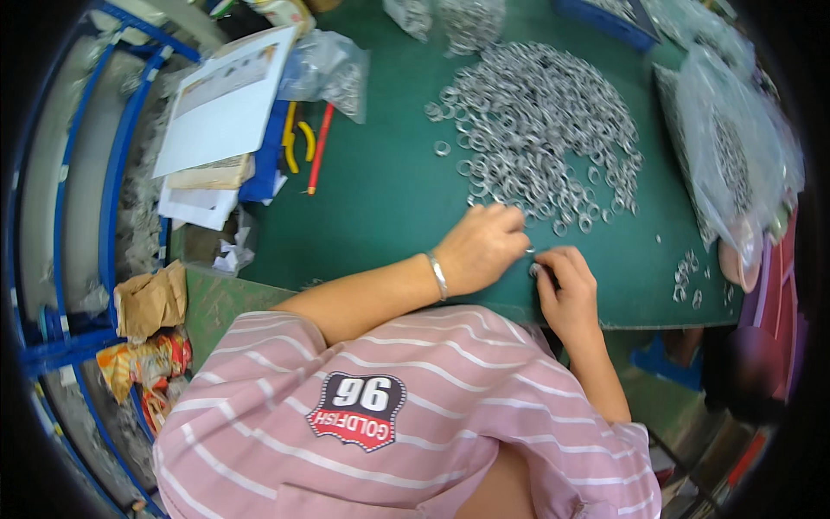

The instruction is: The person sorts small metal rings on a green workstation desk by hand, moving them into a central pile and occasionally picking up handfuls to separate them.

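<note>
A large heap of small silvery metal rings [545, 112] covers the far middle of the green table. My left hand [484, 246], with a bracelet on its wrist, is at the heap's near edge; its fingers are curled and closed, and what they hold is hidden. One metal ring [530, 250] shows by its fingertips, between the two hands. Close beside it on the right, my right hand [568, 290] is closed in a pinch over the table's near edge. A small metal ring [534, 270] shows at its thumb and fingertips, partly covered.
Several loose rings [697, 298] lie at the right of the green table [372, 225]. Clear bags of metal parts [726, 147] stand along the right edge. At left are yellow-handled pliers [290, 138], a red pen [321, 147], papers [220, 108] and a blue shelf rack [108, 182].
</note>
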Available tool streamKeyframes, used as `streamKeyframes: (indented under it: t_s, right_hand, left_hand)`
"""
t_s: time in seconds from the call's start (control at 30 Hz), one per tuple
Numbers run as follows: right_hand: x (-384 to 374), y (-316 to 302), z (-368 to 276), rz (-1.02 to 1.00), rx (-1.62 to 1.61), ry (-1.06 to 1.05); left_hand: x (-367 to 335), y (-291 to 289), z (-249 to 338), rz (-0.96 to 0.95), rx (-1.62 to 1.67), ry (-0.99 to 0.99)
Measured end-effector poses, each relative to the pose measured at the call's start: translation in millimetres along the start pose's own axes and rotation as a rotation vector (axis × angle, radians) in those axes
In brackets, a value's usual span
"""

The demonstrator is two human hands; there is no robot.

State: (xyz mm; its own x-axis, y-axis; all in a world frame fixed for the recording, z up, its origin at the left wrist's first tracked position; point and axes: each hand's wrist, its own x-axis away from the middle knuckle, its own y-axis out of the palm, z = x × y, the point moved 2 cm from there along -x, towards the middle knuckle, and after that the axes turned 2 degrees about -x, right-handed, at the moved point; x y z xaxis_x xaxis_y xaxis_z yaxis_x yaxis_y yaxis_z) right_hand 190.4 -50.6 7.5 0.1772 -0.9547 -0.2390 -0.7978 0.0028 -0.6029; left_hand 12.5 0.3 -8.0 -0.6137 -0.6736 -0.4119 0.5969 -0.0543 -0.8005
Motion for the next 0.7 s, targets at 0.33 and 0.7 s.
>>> streamKeyframes:
  t_s: [0.33,0.7]
  right_hand:
    - [-8.0,-7.8,-3.6,-0.056,0.051,-0.024]
    - [-13.5,-23.1,5.7,-0.108,0.042,0.025]
  left_hand:
    - [3.2,-7.9,-3.8,0.071,0.012,-0.039]
    - [-4.6,-12.8,8.5,-0.012,0.129,-0.008]
